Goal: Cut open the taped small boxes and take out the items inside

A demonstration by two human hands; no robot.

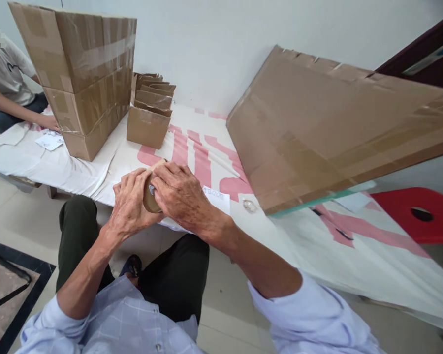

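Both of my hands are closed around a small brown rounded object (150, 197) above the front edge of the cloth-covered table. It has a tan upper edge and a small pale mark on its face; its exact kind is hard to make out, since fingers cover much of it. My left hand (130, 201) wraps it from the left side. From above and the right, my right hand (184, 199) grips it with bent fingers. A white printed paper (217, 200) lies on the cloth just right of my right hand.
Tall stacked, taped cartons (92, 73) stand at the left, beside upright folded cardboard pieces (149, 127). A large cardboard sheet (328, 128) leans at the right, near a red stool (424, 214). A clear crumpled bit (249, 205) lies on the cloth (295, 246). Another person's hand (48, 122) touches papers far left.
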